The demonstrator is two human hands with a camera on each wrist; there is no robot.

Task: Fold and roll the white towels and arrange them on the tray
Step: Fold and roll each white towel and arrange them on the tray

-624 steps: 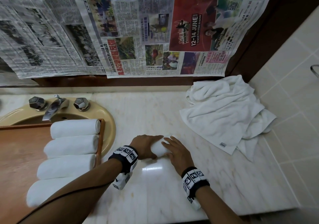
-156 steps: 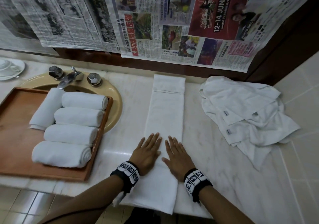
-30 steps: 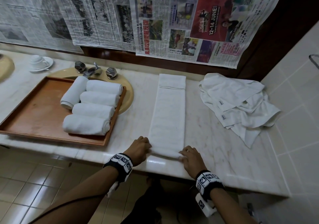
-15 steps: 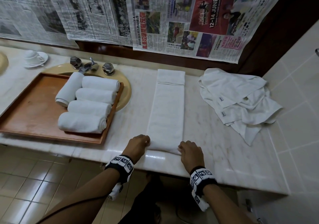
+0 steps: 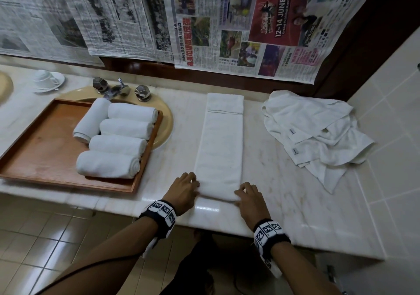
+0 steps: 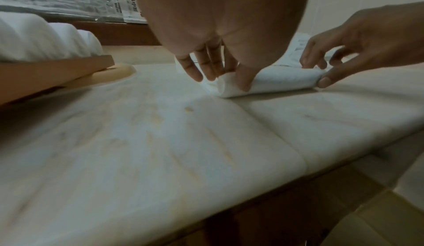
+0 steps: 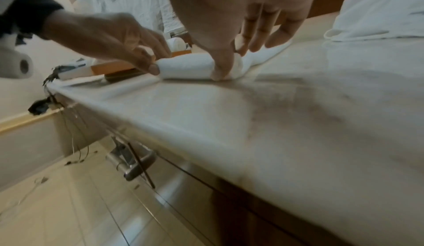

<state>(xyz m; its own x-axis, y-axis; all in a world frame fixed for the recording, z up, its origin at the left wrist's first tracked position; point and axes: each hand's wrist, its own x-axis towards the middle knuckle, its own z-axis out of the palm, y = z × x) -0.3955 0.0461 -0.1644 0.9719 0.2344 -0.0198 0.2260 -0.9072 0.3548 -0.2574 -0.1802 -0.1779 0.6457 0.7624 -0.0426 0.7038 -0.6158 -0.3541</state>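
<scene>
White terry in the head view: a folded towel laid as a long strip from the counter's back edge toward its front edge, the near end turned up into a small roll; left hand at the roll's left end, right hand at its right end, fingers of both curled onto the cloth; wooden tray near the counter's left end, partly over the beige sink, bearing five rolled towels packed against its right rim, four lying side by side and one set crosswise behind them; loose heap of unfolded towels at the counter's right end by the tiled wall; cup and saucer at the back left; newspaper sheets hung along the wall behind.

From the left wrist: left hand with thumb on the near side of the roll and fingers over its top, pinching the left end; right hand clamped likewise on the far end; tray corner and rolled towels at upper left.

From the right wrist: right hand with thumb pressed down at the roll's near face and fingers draped behind it; left hand gripping the opposite end; unrolled strip trailing away behind; heap of towels at upper right on the counter.
</scene>
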